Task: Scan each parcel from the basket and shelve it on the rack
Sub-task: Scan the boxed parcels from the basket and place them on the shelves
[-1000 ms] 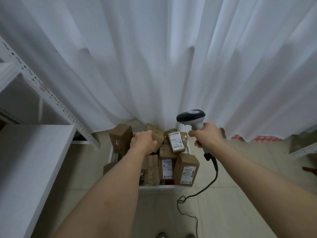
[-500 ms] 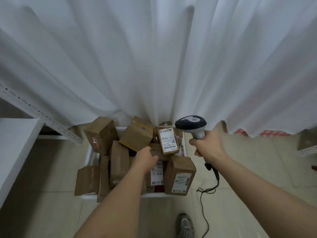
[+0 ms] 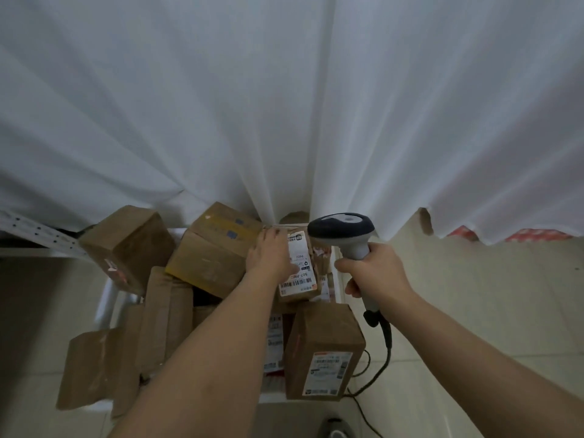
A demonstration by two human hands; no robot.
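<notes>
A white basket on the floor is piled with several brown cardboard parcels. A small parcel with a white barcode label lies near the top at the back. My left hand is on its left side, with the thumb across the label. A larger box sits just left of that hand. My right hand grips the handle of a grey and black barcode scanner, whose head hovers just right of the labelled parcel. Another labelled parcel stands at the basket's front right.
A white curtain hangs right behind the basket. A perforated white rack upright runs along the far left. The scanner cable loops down to the tiled floor at the right. A shoe tip shows at the bottom edge.
My left hand has moved from the middle of the pile up to the small labelled parcel. The scanner has come closer to that parcel. The view has shifted nearer to the basket.
</notes>
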